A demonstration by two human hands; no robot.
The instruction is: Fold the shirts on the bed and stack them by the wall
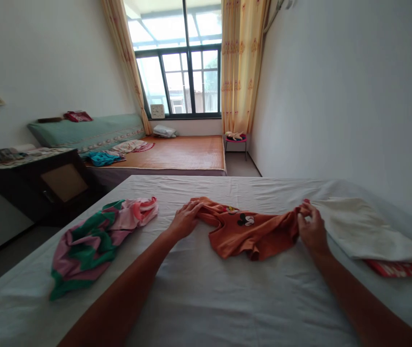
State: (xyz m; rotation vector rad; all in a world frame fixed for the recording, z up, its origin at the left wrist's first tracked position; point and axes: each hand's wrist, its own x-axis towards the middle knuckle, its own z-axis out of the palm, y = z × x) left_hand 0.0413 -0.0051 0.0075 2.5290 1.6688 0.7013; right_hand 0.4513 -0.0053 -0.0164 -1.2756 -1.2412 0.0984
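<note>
Orange shirt (249, 231) lies crumpled on the white sheet (206, 299); my left hand (186, 219) pinches its nine-o'clock end, my right hand (310, 226) the three-o'clock end. I'd pull both ends evenly outward to flatten it, clear of the folded white cloth (365, 231).

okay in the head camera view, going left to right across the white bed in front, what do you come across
pink and green striped garment → left hand → orange cartoon-print shirt → right hand → folded white cloth, with a red item showing under its near edge. Both hands grip the shirt's ends.
</note>
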